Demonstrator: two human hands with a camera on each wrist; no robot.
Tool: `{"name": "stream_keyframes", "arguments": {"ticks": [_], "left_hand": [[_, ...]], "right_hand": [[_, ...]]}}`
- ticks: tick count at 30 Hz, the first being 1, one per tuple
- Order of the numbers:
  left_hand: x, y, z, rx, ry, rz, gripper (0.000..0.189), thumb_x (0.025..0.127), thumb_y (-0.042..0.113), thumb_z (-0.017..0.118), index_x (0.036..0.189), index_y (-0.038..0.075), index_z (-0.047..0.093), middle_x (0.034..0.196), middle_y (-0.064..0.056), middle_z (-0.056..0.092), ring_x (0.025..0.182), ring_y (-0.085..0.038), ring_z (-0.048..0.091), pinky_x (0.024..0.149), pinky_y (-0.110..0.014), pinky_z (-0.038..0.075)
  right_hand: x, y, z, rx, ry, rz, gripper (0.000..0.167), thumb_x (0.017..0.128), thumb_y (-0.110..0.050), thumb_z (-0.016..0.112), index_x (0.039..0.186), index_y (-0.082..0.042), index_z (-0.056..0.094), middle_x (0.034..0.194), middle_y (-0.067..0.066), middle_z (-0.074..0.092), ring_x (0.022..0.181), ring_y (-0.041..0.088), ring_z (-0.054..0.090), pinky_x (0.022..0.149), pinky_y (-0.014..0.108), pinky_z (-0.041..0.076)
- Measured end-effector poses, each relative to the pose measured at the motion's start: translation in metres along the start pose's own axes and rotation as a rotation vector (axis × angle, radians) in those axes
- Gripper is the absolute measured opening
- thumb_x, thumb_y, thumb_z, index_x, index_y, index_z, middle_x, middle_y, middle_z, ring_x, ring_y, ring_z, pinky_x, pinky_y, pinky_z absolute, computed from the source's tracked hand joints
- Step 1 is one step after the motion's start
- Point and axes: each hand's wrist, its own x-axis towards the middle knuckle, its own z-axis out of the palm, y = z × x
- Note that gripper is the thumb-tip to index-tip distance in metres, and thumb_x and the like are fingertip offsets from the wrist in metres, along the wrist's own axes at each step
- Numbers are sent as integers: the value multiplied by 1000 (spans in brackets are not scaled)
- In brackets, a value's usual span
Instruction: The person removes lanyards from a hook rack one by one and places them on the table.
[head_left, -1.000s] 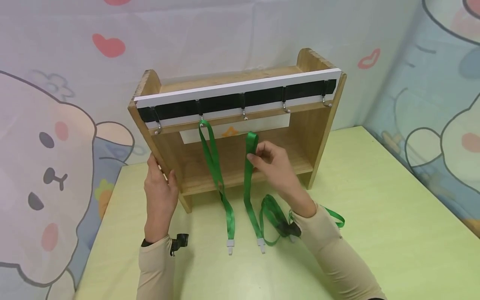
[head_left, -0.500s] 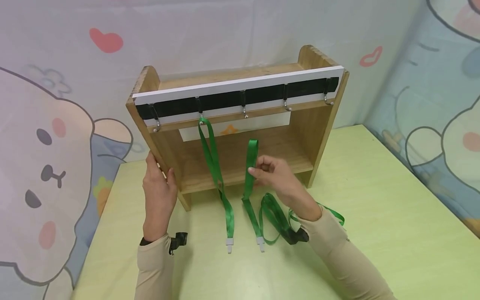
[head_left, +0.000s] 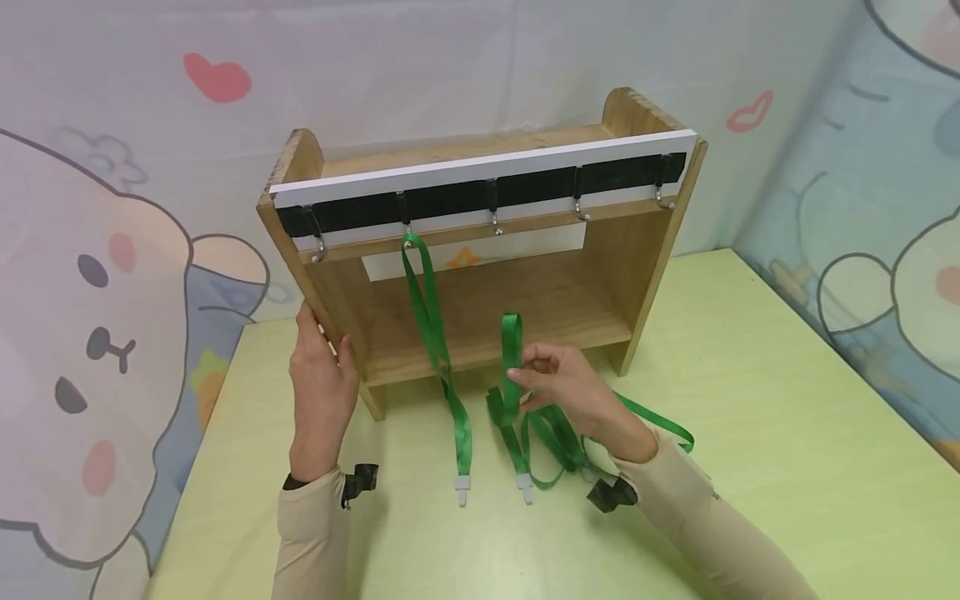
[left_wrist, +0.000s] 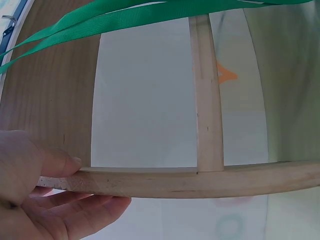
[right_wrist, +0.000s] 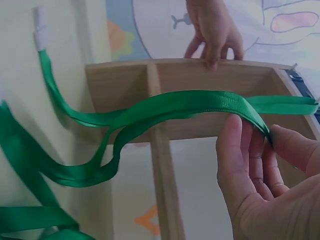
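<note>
In the head view my left hand (head_left: 321, 387) grips the left side panel of a wooden shelf (head_left: 641, 267). The left wrist view shows its thumb on one face of that panel (left_wrist: 200, 184) and the fingers on the other. My right hand (head_left: 573, 396) pinches a green lanyard (head_left: 512, 346) in front of the lower shelf, a short loop standing above the fingertips. Below, that strap folds down to its white clip (head_left: 525, 490) on the table. Another green lanyard (head_left: 427, 321) hangs by its loop from the second hook from the left.
Several metal hooks (head_left: 495, 221) line a black strip (head_left: 442, 200) on the shelf's white top rail. More green lanyard straps (head_left: 558, 437) lie bunched on the light green table (head_left: 787, 400) beside my right wrist. A cartoon-printed backdrop (head_left: 450, 75) stands behind the shelf.
My right hand has moved down with the lanyard, away from the hooks. The strap below it has gone slack and folded. My left hand keeps its grip on the side panel.
</note>
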Motion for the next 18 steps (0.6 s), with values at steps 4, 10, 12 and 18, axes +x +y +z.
{"name": "stream_keyframes", "arguments": {"ticks": [4, 10, 12, 18], "left_hand": [[0, 1, -1, -3, -2, -3, 58, 95, -13, 57, 147, -11, 30, 133, -36, 51, 116, -53, 58, 80, -62, 56], [0, 0, -1, -10, -4, -12, 59, 95, -12, 57, 148, -10, 30, 135, -36, 50, 116, -53, 58, 78, -62, 56], [0, -1, -1, -11, -2, -12, 59, 96, -12, 57, 148, -10, 30, 135, -36, 50, 117, -52, 58, 79, -61, 56], [1, 0, -1, -7, -6, -18, 59, 96, -11, 57, 148, -10, 29, 136, -35, 49, 119, -52, 57, 83, -61, 55]], "right_hand": [[-3, 5, 1, 9, -17, 19, 9, 97, 1, 63, 90, -3, 59, 81, 3, 60, 70, 14, 63, 68, 40, 62], [-5, 13, 5, -10, -40, 53, 7, 96, 1, 65, 91, -1, 61, 82, 6, 60, 72, 19, 60, 66, 42, 62], [-6, 15, 7, -29, -50, 61, 5, 95, 1, 66, 92, 0, 61, 83, 6, 60, 71, 18, 60, 65, 41, 62], [-6, 22, 14, -70, -84, 69, 7, 95, -1, 66, 94, 3, 61, 81, 6, 59, 69, 16, 60, 61, 35, 61]]}}
